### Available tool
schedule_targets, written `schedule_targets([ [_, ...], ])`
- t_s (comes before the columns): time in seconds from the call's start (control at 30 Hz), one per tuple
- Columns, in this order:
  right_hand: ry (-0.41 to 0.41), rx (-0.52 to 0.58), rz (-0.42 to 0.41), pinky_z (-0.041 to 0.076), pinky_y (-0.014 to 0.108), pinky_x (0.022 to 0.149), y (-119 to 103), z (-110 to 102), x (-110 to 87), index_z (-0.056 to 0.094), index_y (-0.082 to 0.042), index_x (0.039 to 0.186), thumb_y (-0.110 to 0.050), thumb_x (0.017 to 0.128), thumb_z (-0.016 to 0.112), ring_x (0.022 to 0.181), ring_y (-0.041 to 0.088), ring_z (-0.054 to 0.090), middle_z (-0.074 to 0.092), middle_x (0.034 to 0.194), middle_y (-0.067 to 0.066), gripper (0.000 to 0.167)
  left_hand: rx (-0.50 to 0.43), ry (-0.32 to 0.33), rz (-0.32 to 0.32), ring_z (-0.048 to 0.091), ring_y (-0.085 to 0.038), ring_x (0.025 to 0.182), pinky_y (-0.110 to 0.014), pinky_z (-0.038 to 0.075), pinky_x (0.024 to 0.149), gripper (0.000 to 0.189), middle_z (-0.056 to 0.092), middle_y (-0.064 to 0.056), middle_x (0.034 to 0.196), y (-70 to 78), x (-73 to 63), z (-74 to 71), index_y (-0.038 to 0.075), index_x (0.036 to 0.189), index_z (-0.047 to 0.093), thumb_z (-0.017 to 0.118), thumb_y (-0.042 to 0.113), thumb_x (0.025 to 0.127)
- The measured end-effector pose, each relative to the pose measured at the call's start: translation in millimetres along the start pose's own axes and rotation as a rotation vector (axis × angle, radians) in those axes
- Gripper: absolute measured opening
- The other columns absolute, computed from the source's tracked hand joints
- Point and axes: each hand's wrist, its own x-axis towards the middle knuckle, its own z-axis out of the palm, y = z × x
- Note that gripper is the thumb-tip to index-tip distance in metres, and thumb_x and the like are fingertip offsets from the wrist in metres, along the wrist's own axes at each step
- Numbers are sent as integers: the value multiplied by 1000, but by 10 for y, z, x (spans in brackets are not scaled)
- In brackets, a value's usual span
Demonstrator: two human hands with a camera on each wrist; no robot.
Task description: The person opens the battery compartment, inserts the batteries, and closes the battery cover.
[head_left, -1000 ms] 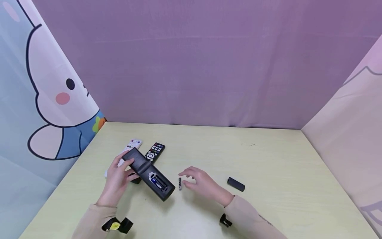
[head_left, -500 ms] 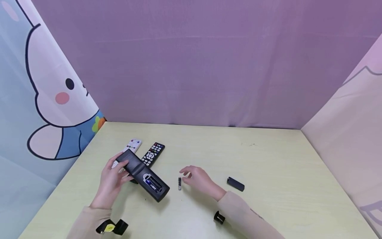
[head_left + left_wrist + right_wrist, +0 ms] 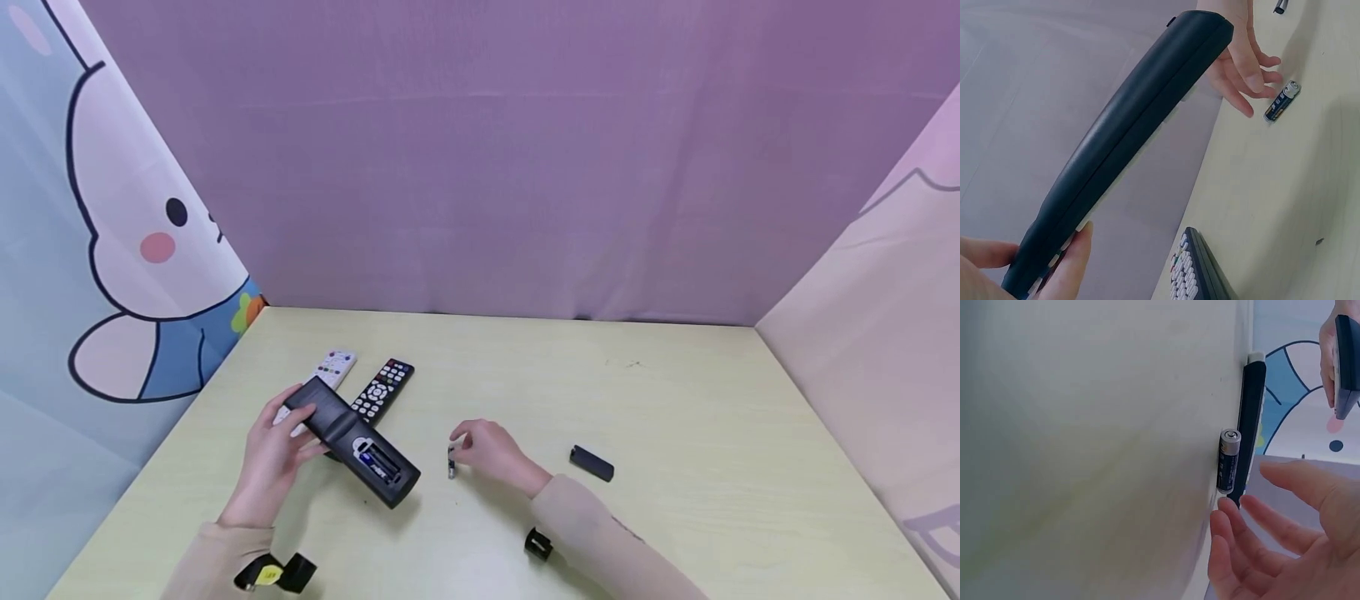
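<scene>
My left hand [image 3: 270, 462] grips a black remote control [image 3: 337, 429] by its far end, thumb on the back. The remote is tilted above the table, its back up and its battery compartment uncovered. A blue battery [image 3: 372, 463] lies in that compartment; the slot beside it looks dark. A loose battery [image 3: 452, 468] lies on the table right of the remote. My right hand [image 3: 491, 452] is beside this battery, partly overlapping it in the head view. In the right wrist view, its thumb and fingers [image 3: 1291, 531] are spread, apart from the battery [image 3: 1229, 464].
Behind the held remote, a white remote [image 3: 335, 364] and another black remote [image 3: 384, 389] lie on the table [image 3: 675, 400], buttons up. A black battery cover [image 3: 592, 463] rests to the right. A purple curtain [image 3: 487, 167] hangs along the back edge.
My left hand has shifted the remote left and slightly lower. The right hand has drawn its thumb and fingers closer around the loose battery, which stays in place.
</scene>
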Motion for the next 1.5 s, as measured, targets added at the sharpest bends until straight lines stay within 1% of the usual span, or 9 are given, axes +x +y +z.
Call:
schedule_targets([
  [0.2, -17, -24, 48, 42, 21, 57, -12, 32, 27, 63, -2, 94, -17, 75, 68, 62, 9, 50, 59, 73, 1, 24, 16, -3, 7, 61, -9, 77, -28, 54, 67, 42, 42, 2, 107, 0, 9, -16, 26, 127, 34, 50, 16, 90],
  [0.43, -43, -78, 89, 41, 20, 55, -36, 105, 81, 61, -4, 88, -20, 73, 70, 58, 8, 47, 56, 68, -3, 23, 19, 5, -8, 61, -9, 77, -28, 54, 66, 41, 37, -2, 114, -14, 10, -12, 26, 127, 34, 50, 16, 90],
  [0.67, -43, -104, 77, 41, 21, 58, -29, 142, 113, 60, -6, 82, -7, 70, 69, 60, 9, 46, 53, 67, -3, 15, -2, -4, -8, 61, -9, 76, -28, 54, 66, 36, 43, 2, 107, -21, 1, -7, 27, 121, 37, 50, 15, 90],
  [0.8, -41, -96, 76, 41, 20, 57, -35, 138, 104, 60, -5, 81, -3, 69, 68, 60, 10, 47, 54, 68, -2, 14, -3, -5, -13, 61, -8, 76, -27, 54, 67, 36, 39, -1, 112, -13, -3, 5, 28, 121, 37, 49, 15, 90],
  [0.97, -42, -77, 78, 42, 20, 57, -33, 125, 96, 60, -5, 83, -3, 71, 66, 61, 10, 48, 55, 71, 0, 14, 6, 3, -24, 60, -8, 76, -27, 53, 68, 39, 34, -2, 118, -10, -4, 24, 26, 125, 35, 48, 15, 91],
  [1.1, -28, -29, 68, 42, 20, 53, -11, 99, 82, 60, -4, 88, -5, 74, 63, 58, 9, 47, 54, 68, -1, 14, 0, -2, -19, 60, -8, 77, -28, 54, 68, 38, 35, -2, 117, -19, -11, 36, 25, 125, 35, 48, 14, 91],
  [1.27, -37, 125, 59, 44, 21, 45, -10, 35, 45, 58, -1, 98, -4, 80, 59, 46, 12, 50, 52, 65, 1, 18, 1, -10, -14, 61, -9, 78, -29, 54, 68, 37, 35, -3, 117, -26, -3, 52, 25, 124, 36, 47, 14, 91],
  [1.37, -44, 223, 60, 47, 24, 45, -14, -9, 31, 57, 1, 100, -1, 80, 58, 45, 14, 52, 52, 67, 3, 20, 10, -20, -8, 61, -10, 78, -29, 53, 69, 37, 34, -4, 119, -23, 4, 63, 26, 124, 35, 47, 14, 91],
  [1.5, -57, 349, 60, 53, 31, 50, -38, -79, 2, 57, 5, 100, 3, 78, 58, 49, 16, 55, 51, 70, 6, 22, 8, -22, -9, 61, -10, 78, -29, 53, 70, 37, 33, -4, 120, -25, 13, 67, 26, 124, 35, 46, 14, 91],
])
